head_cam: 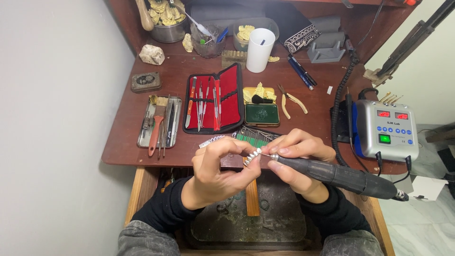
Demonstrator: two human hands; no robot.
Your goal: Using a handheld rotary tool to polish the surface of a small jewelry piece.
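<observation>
Grinding is the step I judge to be in hand: my left hand (215, 173) has its fingers closed around a small whitish row of teeth (252, 157), pinched between thumb and fingertips just above the worktop (303, 102) edge, while my right hand (296, 156) wraps shut around the dark rotary handpiece (341, 176), its bur tip touching the piece. The next move, I reckon, calls for steady light pressure and slow turning of the piece. It looks pale, glossy, ridged, tiny.
</observation>
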